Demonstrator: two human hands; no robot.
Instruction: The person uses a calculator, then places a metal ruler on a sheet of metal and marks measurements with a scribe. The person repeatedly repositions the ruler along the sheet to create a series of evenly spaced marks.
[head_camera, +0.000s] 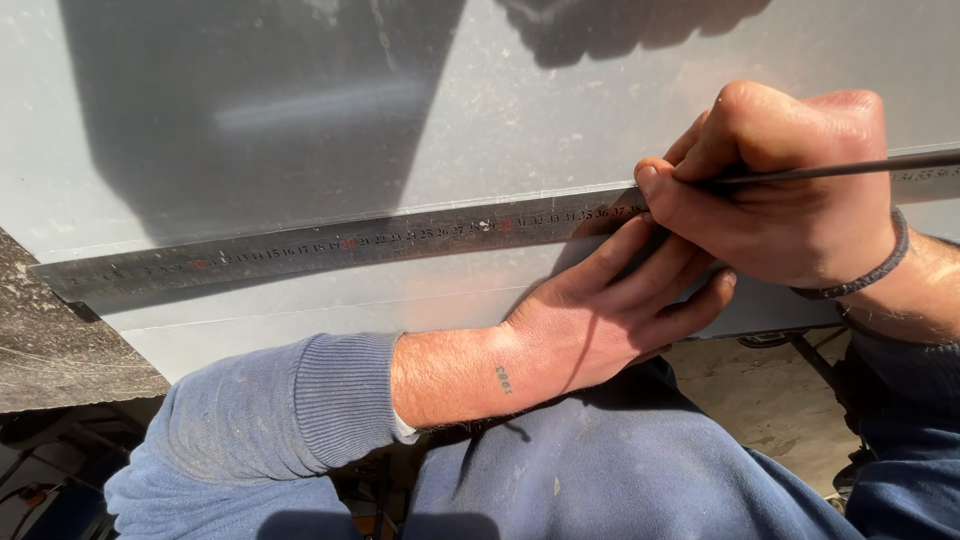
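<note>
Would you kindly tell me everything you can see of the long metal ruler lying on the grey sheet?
The long grey metal ruler is a thin, flat, worn strip with small printed graduations, some marks in red. It lies flat on the pale grey sheet, slanting gently upward from lower left to right. The left hand presses its fingers on the ruler's right part, while the right hand holds a thin dark metal rod with its tip at the ruler's upper edge. The far right end is partly hidden.

Bare sheet (250, 110) above the ruler (330, 245)
</note>
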